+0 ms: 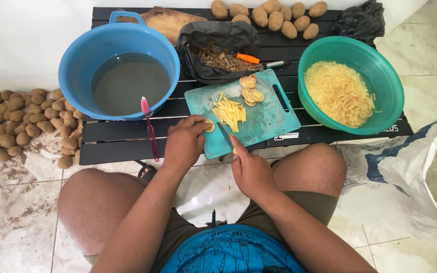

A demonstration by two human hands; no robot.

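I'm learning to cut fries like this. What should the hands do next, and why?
Probably bring the knife down for another cut. The left hand pins a potato slice at the edge of the teal cutting board, the right hand holds the blade beside it, and cut strips lie just past it.

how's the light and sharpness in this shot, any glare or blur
Head view: soft, even daylight with faint shadows; a dull sheen on the water in the blue basin and mild glare on the floor tiles at right; the left hand, right hand and teal cutting board look sharp, with slight wide-angle bending toward the edges.
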